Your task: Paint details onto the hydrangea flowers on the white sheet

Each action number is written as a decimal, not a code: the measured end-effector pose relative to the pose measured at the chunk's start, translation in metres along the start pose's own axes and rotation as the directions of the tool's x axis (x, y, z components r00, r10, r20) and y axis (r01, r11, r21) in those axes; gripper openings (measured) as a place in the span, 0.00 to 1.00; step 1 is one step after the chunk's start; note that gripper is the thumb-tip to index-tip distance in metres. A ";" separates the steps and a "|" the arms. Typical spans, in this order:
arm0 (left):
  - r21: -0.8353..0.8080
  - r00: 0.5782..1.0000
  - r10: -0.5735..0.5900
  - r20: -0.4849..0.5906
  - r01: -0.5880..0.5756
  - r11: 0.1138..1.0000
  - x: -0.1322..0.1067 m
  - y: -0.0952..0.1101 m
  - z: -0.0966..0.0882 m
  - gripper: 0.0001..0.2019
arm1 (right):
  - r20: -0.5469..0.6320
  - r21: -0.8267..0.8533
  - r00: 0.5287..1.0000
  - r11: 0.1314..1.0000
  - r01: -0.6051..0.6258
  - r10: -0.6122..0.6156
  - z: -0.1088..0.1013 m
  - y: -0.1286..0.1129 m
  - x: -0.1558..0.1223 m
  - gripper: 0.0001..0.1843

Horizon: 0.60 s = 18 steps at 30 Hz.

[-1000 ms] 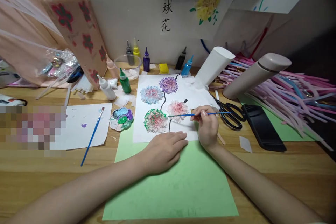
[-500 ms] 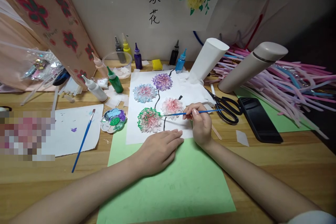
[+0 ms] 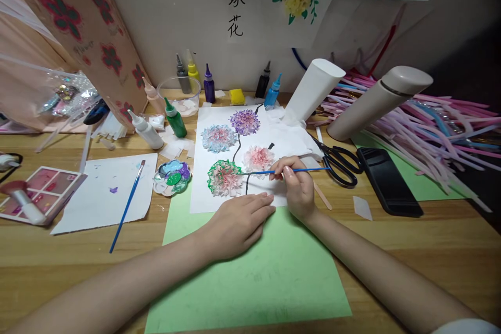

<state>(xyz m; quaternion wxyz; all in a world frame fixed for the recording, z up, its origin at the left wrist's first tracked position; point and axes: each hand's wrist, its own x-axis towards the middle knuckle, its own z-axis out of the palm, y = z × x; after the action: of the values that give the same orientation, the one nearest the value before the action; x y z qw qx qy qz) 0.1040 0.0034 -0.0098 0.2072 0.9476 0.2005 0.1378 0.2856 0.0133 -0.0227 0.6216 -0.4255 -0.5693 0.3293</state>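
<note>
My right hand [image 3: 294, 186] pinches a thin blue paintbrush [image 3: 309, 169], whose tip touches the right edge of a green-rimmed pink paper flower [image 3: 224, 178]. That flower lies on a white sheet [image 3: 291, 141] with three other paper flowers: a pink one [image 3: 258, 158], a blue one [image 3: 218, 138] and a purple one [image 3: 245, 121]. My left hand [image 3: 238, 223] rests flat, fingers together, on the sheet's lower edge and the green paper [image 3: 254, 276] beneath it.
A flower-shaped paint palette [image 3: 172, 177], a second blue brush [image 3: 127, 206] on white paper and a makeup palette [image 3: 41, 193] lie to the left. Paint bottles [image 3: 175, 118] stand behind. Scissors [image 3: 338, 163], a black case [image 3: 387, 180], two cylinders and pink straws [image 3: 438, 125] fill the right.
My right hand has slid the brush leftward, from the pink flower to the rim of the green-edged flower. My left hand stays put. The view has shifted slightly.
</note>
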 end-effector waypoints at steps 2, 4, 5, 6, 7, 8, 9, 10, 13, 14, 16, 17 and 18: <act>0.000 1.000 0.000 0.002 0.000 1.000 0.000 0.000 0.000 0.18 | -0.020 -0.037 1.000 0.999 -0.007 0.006 0.000 0.000 0.000 0.11; -0.003 1.000 -0.003 0.006 0.003 1.000 0.000 0.000 -0.001 0.18 | -0.072 -0.019 0.997 1.000 -0.007 0.006 0.000 0.000 0.001 0.11; -0.005 1.000 -0.003 0.006 0.003 1.000 0.000 -0.001 -0.001 0.18 | -0.086 0.001 0.996 1.000 -0.002 0.002 0.000 0.000 0.001 0.10; -0.007 1.000 -0.003 0.005 0.003 1.000 0.001 -0.001 -0.001 0.18 | -0.083 0.017 0.997 1.000 0.005 -0.004 0.000 -0.001 0.000 0.10; -0.008 1.000 -0.003 0.004 0.003 1.000 0.001 -0.001 -0.001 0.18 | -0.062 0.022 0.998 1.000 0.016 -0.015 0.000 -0.001 0.000 0.11; -0.011 1.000 -0.004 0.004 0.004 1.000 0.001 -0.001 -0.001 0.18 | -0.029 0.010 0.999 0.999 0.031 -0.031 0.001 -0.002 -0.001 0.11; -0.013 1.000 -0.003 0.006 0.003 1.000 0.001 -0.001 -0.001 0.18 | 0.010 -0.016 0.999 0.999 0.046 -0.046 0.001 -0.003 -0.001 0.11; -0.015 1.000 -0.002 0.007 0.003 1.000 0.000 -0.001 -0.001 0.18 | 0.039 -0.049 0.998 0.997 0.059 -0.057 0.001 -0.003 -0.001 0.12; -0.016 1.000 0.000 0.002 0.000 1.000 0.000 -0.001 0.000 0.18 | 0.016 -0.105 0.997 0.992 0.070 -0.069 0.002 -0.004 -0.002 0.12; -0.016 1.000 0.001 -0.003 -0.001 1.000 0.000 -0.001 0.000 0.18 | -0.017 -0.095 0.997 0.993 0.070 -0.072 0.002 -0.004 -0.002 0.12; -0.019 1.000 0.000 -0.010 0.000 1.000 -0.001 -0.001 0.001 0.17 | -0.055 -0.072 0.995 0.994 0.080 -0.084 0.002 -0.004 -0.002 0.11; -0.022 1.000 0.000 -0.009 0.000 1.000 -0.001 -0.001 0.001 0.17 | -0.044 -0.071 0.995 0.994 0.088 -0.091 0.002 -0.005 -0.003 0.12; -0.024 1.000 -0.002 -0.004 0.002 1.000 -0.001 -0.001 0.001 0.17 | -0.016 -0.081 0.996 0.993 0.091 -0.093 0.002 -0.005 -0.003 0.12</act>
<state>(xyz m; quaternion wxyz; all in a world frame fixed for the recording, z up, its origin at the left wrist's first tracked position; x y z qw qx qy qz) 0.1035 0.0037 -0.0108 0.2182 0.9445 0.2003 0.1418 0.2829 0.0090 -0.0198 0.6242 -0.4265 -0.5949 0.2731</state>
